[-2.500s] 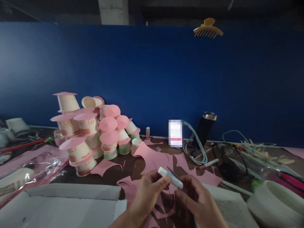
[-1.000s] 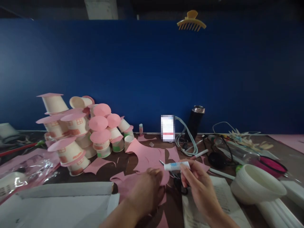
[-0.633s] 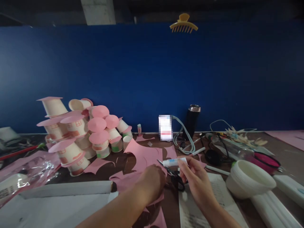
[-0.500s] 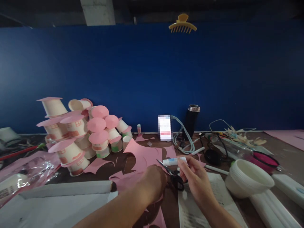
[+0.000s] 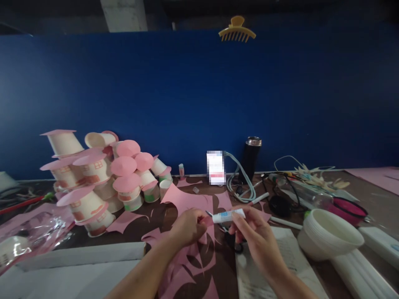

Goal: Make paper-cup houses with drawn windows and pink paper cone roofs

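Note:
My right hand (image 5: pixel 257 236) pinches a white glue stick (image 5: pixel 229 215) with blue print, its narrower end turned left. Facing it, my left hand (image 5: pixel 188 227) is closed, fingertips together near the glue stick's left end. Pink paper shows around those fingertips, and I cannot make out whether it is held or lies behind. Black-handled scissors (image 5: pixel 232 241) lie under the glue stick, partly hidden by my right hand. Cut pink paper (image 5: pixel 187 201) and scraps spread beneath and beyond my left hand.
Paper cups with pink paper roofs (image 5: pixel 126 182) are stacked at left. A white box (image 5: pixel 77 274) lies in front. Nested white bowls (image 5: pixel 327 234) and a printed sheet (image 5: pixel 280 257) are at right. A phone (image 5: pixel 216 168), cable and black bottle (image 5: pixel 251 160) stand at the back.
My left hand has moved left and slightly up, away from the scissors, uncovering pink scraps. The glue stick in my right hand has shifted slightly down and tilted. The view has turned a little right.

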Demonstrator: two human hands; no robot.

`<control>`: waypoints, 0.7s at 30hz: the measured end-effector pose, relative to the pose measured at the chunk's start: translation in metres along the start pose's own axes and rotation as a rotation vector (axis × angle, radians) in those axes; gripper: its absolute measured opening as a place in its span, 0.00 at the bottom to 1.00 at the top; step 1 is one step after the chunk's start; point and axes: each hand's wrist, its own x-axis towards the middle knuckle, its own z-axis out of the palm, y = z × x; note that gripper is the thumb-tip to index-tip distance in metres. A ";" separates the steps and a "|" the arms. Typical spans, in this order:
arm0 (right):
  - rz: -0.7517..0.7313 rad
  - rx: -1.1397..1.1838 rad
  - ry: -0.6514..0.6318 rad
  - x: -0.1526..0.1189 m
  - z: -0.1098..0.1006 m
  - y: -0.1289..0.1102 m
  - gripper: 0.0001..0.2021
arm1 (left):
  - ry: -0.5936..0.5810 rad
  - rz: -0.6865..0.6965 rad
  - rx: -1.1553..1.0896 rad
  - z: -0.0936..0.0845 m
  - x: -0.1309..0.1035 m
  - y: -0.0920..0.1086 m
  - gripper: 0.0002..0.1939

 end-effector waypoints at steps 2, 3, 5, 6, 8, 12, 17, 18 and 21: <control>0.015 0.004 -0.020 0.000 0.003 0.002 0.16 | 0.037 -0.032 -0.056 0.005 -0.001 -0.005 0.10; 0.019 0.002 -0.027 0.001 0.005 0.003 0.16 | 0.043 -0.039 -0.080 0.007 -0.002 -0.006 0.09; 0.019 -0.010 -0.025 0.001 0.009 0.006 0.16 | 0.040 -0.039 -0.140 0.009 -0.005 -0.008 0.10; 0.018 -0.019 -0.020 0.002 0.010 0.007 0.16 | 0.037 -0.037 -0.169 0.010 -0.006 -0.008 0.11; 0.018 -0.032 -0.009 0.002 0.014 0.011 0.15 | 0.043 -0.042 -0.217 0.012 -0.008 -0.008 0.11; 0.044 -0.038 -0.034 0.000 0.017 0.016 0.15 | 0.045 -0.070 -0.293 0.012 -0.008 -0.009 0.11; 0.038 -0.068 -0.045 -0.003 0.018 0.015 0.14 | 0.064 -0.145 -0.409 0.010 -0.003 -0.013 0.07; 0.034 -0.067 -0.045 -0.003 0.017 0.015 0.14 | 0.066 -0.169 -0.425 0.010 -0.002 -0.015 0.06; 0.037 -0.053 -0.044 -0.004 0.017 0.015 0.13 | 0.056 -0.209 -0.450 0.009 0.001 -0.018 0.06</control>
